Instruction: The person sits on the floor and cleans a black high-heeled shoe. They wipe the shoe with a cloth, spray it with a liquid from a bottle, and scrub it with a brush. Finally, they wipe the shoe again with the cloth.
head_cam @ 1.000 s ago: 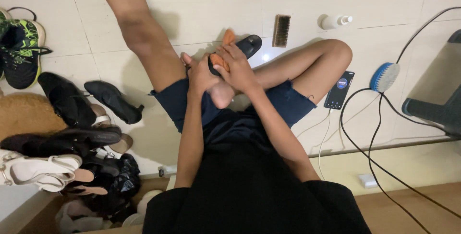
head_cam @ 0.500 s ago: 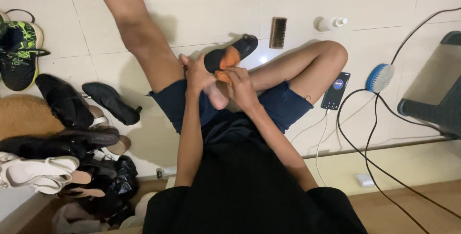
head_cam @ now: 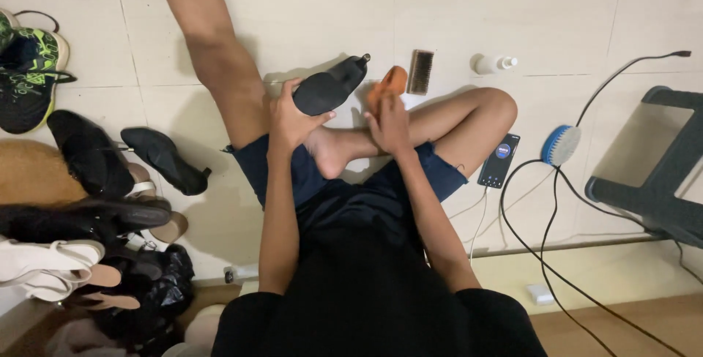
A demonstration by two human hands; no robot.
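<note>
I sit on a pale tiled floor with one leg stretched out and the other folded. My left hand (head_cam: 289,119) grips a black high-heeled shoe (head_cam: 329,86) by its rear part, sole turned up, heel pointing away from me. My right hand (head_cam: 388,124) holds an orange cloth (head_cam: 388,82) just to the right of the shoe, a small gap between them. Both hands hover above my folded foot.
A brown shoe brush (head_cam: 419,71) and a small white bottle (head_cam: 492,63) lie beyond my hands. A phone (head_cam: 499,160), a blue scrub brush (head_cam: 560,144), black cables and a dark stool (head_cam: 652,159) are on the right. Several shoes, including a black heel (head_cam: 162,158), are piled left.
The two hands have drawn apart: the left carried the black shoe leftward and the right took the orange cloth off it to the right. The view also shifted slightly.
</note>
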